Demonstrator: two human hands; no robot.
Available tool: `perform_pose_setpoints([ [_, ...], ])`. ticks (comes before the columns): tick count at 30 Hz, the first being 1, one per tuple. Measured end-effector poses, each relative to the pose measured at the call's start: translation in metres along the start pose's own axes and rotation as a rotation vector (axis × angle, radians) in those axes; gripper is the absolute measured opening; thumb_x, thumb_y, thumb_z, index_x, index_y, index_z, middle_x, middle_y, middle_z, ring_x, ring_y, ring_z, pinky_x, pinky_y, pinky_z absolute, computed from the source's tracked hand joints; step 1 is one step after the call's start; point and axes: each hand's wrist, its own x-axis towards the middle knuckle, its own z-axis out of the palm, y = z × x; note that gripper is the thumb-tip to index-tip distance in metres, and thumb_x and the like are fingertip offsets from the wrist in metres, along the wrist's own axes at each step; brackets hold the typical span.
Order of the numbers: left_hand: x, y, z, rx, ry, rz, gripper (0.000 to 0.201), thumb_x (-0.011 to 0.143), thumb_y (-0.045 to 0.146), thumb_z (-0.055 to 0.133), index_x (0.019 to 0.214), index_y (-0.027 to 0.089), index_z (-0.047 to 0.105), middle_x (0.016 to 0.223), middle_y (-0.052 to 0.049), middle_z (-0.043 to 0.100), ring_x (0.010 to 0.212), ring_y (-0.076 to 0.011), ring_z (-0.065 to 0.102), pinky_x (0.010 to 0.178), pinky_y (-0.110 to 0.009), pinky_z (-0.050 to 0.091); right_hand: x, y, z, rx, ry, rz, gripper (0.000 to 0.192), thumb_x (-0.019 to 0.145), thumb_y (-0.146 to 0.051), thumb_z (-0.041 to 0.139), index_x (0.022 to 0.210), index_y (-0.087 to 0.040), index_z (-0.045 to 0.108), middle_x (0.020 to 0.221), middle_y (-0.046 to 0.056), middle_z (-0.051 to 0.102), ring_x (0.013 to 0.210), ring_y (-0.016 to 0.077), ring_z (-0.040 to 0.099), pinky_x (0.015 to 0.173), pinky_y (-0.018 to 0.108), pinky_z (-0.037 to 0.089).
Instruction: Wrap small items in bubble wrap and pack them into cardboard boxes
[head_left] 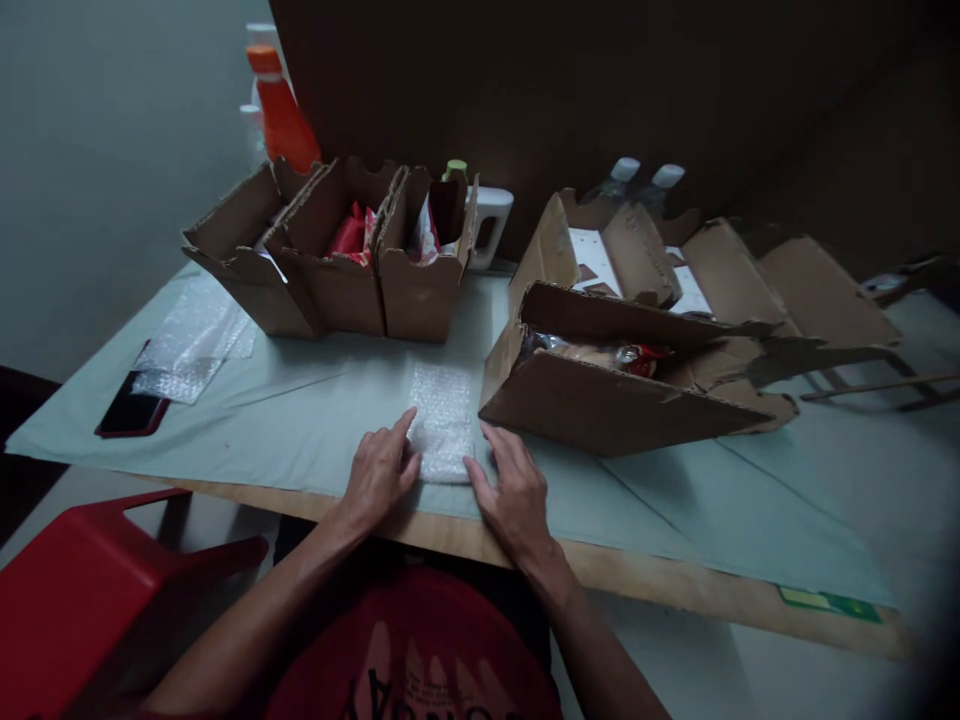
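Observation:
A bubble wrap piece lies flat on the cloth-covered table, between my two hands. My left hand rests at its left edge, forefinger stretched forward and thumb pointing inward. At the right edge sits my right hand, fingers extended and thumb by the lower right corner. Neither hand grasps anything that I can see. Just beyond my right fingers stands a long cardboard box with wrapped items inside. More bubble wrap lies at the left, partly over a dark phone.
Three cardboard bins stand at the back left, with red packets in the middle one. An orange bottle and a white jug are behind. Further boxes sit back right. A red stool is left of the table.

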Motion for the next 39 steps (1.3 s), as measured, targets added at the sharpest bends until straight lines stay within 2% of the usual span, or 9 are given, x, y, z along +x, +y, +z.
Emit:
perform_pose_setpoints([
  [5, 0.001, -0.001, -0.001, -0.028, 0.023, -0.024, 0.06, 0.085, 0.016, 0.06, 0.144, 0.02, 0.047, 0.081, -0.001, 0.067, 0.075, -0.0202, 0.062, 0.076, -0.036, 0.05, -0.004, -0.001, -0.002, -0.091, -0.183, -0.315, 0.031, 0.093, -0.019, 0.061, 0.123, -0.019, 0.067, 0.137, 0.015, 0.063, 0.129, 0.0324, 0.054, 0.101, 0.048, 0.046],
  [10, -0.018, 0.005, -0.019, -0.084, 0.096, 0.191, 0.049, 0.09, 0.03, 0.065, 0.137, 0.019, 0.054, 0.132, -0.016, 0.061, 0.12, -0.0295, 0.058, 0.1, -0.046, 0.048, 0.005, 0.0, -0.001, 0.022, -0.249, -0.306, 0.024, 0.099, -0.016, 0.053, 0.112, -0.021, 0.072, 0.118, 0.009, 0.075, 0.116, 0.027, 0.063, 0.097, 0.045, 0.046],
  [14, -0.029, 0.005, -0.026, -0.195, -0.026, 0.216, 0.035, 0.095, 0.022, 0.057, 0.13, 0.022, 0.059, 0.101, -0.007, 0.073, 0.095, -0.0214, 0.065, 0.088, -0.038, 0.052, 0.007, -0.003, -0.01, 0.179, -0.371, -0.163, 0.026, 0.101, -0.021, 0.05, 0.114, -0.024, 0.072, 0.105, 0.006, 0.078, 0.095, 0.0215, 0.07, 0.088, 0.037, 0.05],
  [16, -0.026, 0.002, -0.021, -0.196, -0.019, 0.136, 0.034, 0.095, 0.021, 0.056, 0.128, 0.021, 0.061, 0.091, -0.005, 0.073, 0.083, -0.0192, 0.064, 0.079, -0.034, 0.053, 0.007, -0.003, -0.013, 0.143, -0.295, -0.091, 0.027, 0.101, -0.023, 0.049, 0.116, -0.023, 0.071, 0.11, 0.008, 0.077, 0.099, 0.0233, 0.069, 0.09, 0.039, 0.05],
  [20, -0.008, -0.003, -0.006, -0.042, 0.019, 0.063, 0.033, 0.092, 0.021, 0.058, 0.124, 0.018, 0.063, 0.093, -0.007, 0.072, 0.085, -0.0228, 0.064, 0.08, -0.039, 0.051, 0.004, -0.003, -0.011, -0.046, -0.109, -0.153, 0.028, 0.099, -0.026, 0.053, 0.122, -0.019, 0.068, 0.124, 0.014, 0.069, 0.112, 0.0288, 0.062, 0.095, 0.044, 0.047],
  [24, -0.003, -0.001, -0.004, -0.016, 0.084, 0.102, 0.033, 0.093, 0.027, 0.059, 0.123, 0.015, 0.064, 0.111, -0.013, 0.068, 0.101, -0.0271, 0.062, 0.088, -0.043, 0.05, 0.003, -0.003, -0.003, -0.066, -0.236, -0.295, 0.026, 0.096, -0.023, 0.059, 0.12, -0.022, 0.068, 0.123, 0.012, 0.07, 0.116, 0.0287, 0.059, 0.097, 0.045, 0.044],
  [29, -0.02, 0.005, -0.022, -0.148, 0.014, 0.221, 0.035, 0.092, 0.027, 0.06, 0.126, 0.018, 0.061, 0.105, -0.009, 0.069, 0.1, -0.0244, 0.062, 0.091, -0.041, 0.048, 0.001, -0.003, -0.007, 0.065, -0.299, -0.2, 0.023, 0.099, -0.021, 0.054, 0.116, -0.022, 0.069, 0.105, 0.007, 0.077, 0.098, 0.0243, 0.065, 0.09, 0.04, 0.046],
  [34, -0.014, 0.003, -0.02, -0.086, -0.008, 0.151, 0.036, 0.094, 0.027, 0.056, 0.128, 0.017, 0.062, 0.085, -0.006, 0.069, 0.083, -0.0222, 0.06, 0.08, -0.037, 0.049, -0.006, -0.012, -0.021, -0.023, -0.285, -0.164, 0.029, 0.098, -0.025, 0.055, 0.123, -0.022, 0.068, 0.118, 0.012, 0.073, 0.106, 0.028, 0.062, 0.092, 0.043, 0.046],
  [39, 0.0, 0.0, -0.008, -0.019, 0.077, 0.053, 0.029, 0.094, 0.03, 0.058, 0.12, 0.017, 0.065, 0.093, -0.009, 0.07, 0.088, -0.0243, 0.063, 0.084, -0.041, 0.05, 0.003, -0.011, -0.008, -0.164, -0.299, -0.279, 0.037, 0.09, -0.021, 0.067, 0.127, -0.022, 0.065, 0.128, 0.014, 0.067, 0.116, 0.0314, 0.057, 0.097, 0.047, 0.043],
])
